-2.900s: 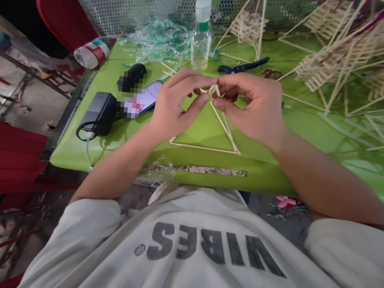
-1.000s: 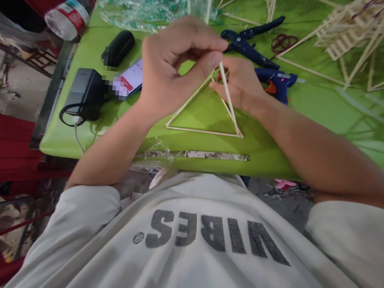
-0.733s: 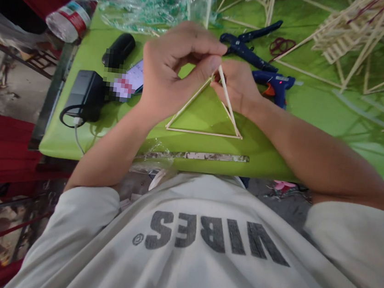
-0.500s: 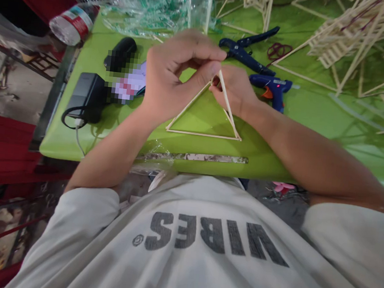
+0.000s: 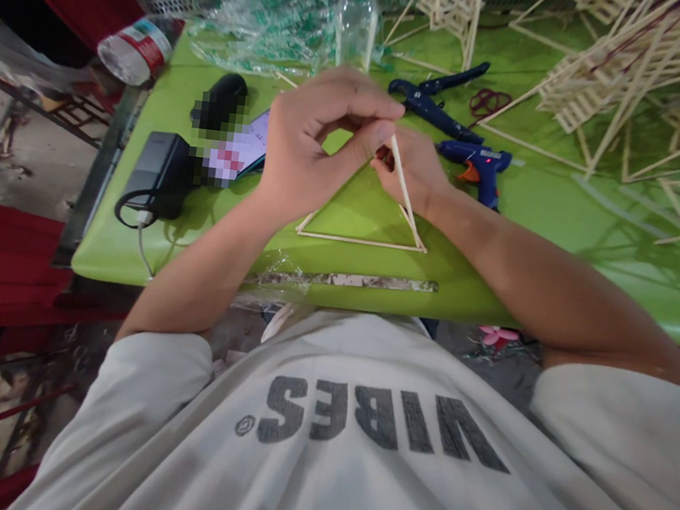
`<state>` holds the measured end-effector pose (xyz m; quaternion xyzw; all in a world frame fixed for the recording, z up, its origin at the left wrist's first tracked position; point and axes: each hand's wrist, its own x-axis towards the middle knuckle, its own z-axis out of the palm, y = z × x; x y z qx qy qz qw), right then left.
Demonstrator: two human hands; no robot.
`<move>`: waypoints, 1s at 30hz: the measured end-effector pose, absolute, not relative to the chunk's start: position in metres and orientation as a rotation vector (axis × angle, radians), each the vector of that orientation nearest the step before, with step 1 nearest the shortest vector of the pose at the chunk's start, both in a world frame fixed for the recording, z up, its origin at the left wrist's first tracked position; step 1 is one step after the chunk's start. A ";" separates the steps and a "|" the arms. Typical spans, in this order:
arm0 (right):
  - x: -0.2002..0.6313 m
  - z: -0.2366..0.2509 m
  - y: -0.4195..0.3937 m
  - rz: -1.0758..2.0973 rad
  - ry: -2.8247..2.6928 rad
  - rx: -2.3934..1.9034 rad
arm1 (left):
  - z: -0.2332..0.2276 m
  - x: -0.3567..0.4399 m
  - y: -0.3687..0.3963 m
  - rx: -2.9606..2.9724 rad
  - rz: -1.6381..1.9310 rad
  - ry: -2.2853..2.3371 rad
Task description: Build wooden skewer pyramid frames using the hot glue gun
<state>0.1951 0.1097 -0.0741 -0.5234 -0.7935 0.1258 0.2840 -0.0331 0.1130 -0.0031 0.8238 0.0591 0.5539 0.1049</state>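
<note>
A triangular frame of thin wooden sticks stands over the green table, its flat side toward me and its peak between my hands. My left hand pinches the peak with thumb and fingers from the left. Behind the right-hand stick, my right hand is closed near the same corner; its fingertips are partly hidden, and it appears to grip the frame there. Just past my right hand lies a blue hot glue gun with an orange trigger and a small red light. Beyond that are dark blue cutters.
Several stick structures fill the back right. A clear bottle and crumpled plastic wrap stand at the back. Leftward are a phone, a black adapter and a red-labelled bottle. A flat strip lies along the near edge.
The view has shifted slightly. My left hand has tipped a little and now covers more of the frame's left stick. Both hands stay at the peak.
</note>
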 end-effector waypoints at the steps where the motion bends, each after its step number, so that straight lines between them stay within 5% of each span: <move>1: 0.195 -0.075 0.110 0.327 -2.126 -1.393 | -0.001 -0.032 0.110 2.405 1.675 0.141; 18: 0.200 -0.078 0.110 0.144 -2.166 -1.393 | 0.001 -0.037 0.107 2.541 1.553 0.320; 30: 0.195 -0.068 0.106 0.292 -2.169 -1.381 | -0.015 -0.029 0.118 2.254 1.488 0.459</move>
